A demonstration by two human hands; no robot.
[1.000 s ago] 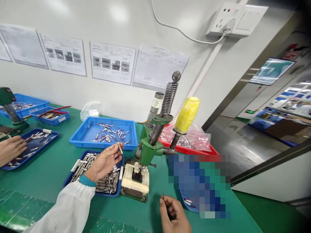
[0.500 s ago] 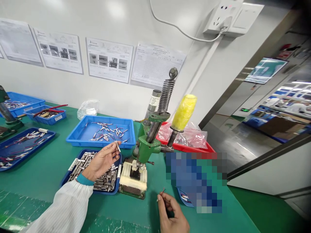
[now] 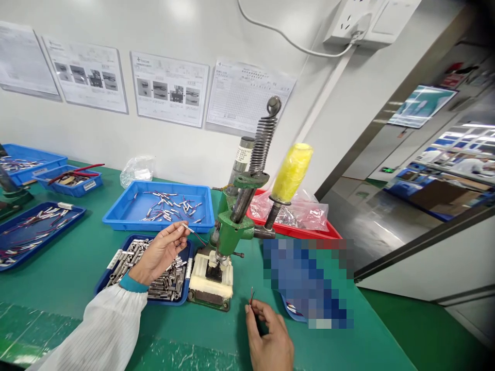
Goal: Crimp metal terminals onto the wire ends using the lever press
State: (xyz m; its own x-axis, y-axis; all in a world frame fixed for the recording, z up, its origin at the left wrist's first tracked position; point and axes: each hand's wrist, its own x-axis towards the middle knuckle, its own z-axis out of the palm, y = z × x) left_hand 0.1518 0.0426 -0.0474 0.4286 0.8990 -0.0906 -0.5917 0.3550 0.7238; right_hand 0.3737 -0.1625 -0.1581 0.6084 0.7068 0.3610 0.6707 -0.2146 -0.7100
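Observation:
My left hand (image 3: 160, 255) is closed, pinching a small silver piece with thin red and dark wires (image 3: 198, 237) trailing to the right. It hovers over a dark blue tray (image 3: 99, 289) heaped with short metal sleeves (image 3: 172, 283). Low in the view, my right hand (image 3: 270, 335) is also closed, thumb and forefinger holding a thin red and dark wire piece (image 3: 252, 296) whose tip points up. The lower end of that piece is hidden by the fingers. Between and beyond the hands stands a green hand press (image 3: 228, 238) on a cream-covered base (image 3: 197, 270).
Behind the left hand, a lighter blue tray (image 3: 110, 222) holds wired silver pieces. The press's yellow-wrapped handle (image 3: 293, 172) sticks up right, before a red tray (image 3: 334, 233) with plastic bags. More blue trays (image 3: 83, 211) stand left. A pixelated patch hides part of the right side.
The piece in my left hand has turned, so its wires now stretch out to the right. My right hand has shifted slightly left and up, its wire standing more upright. The view has shifted slightly.

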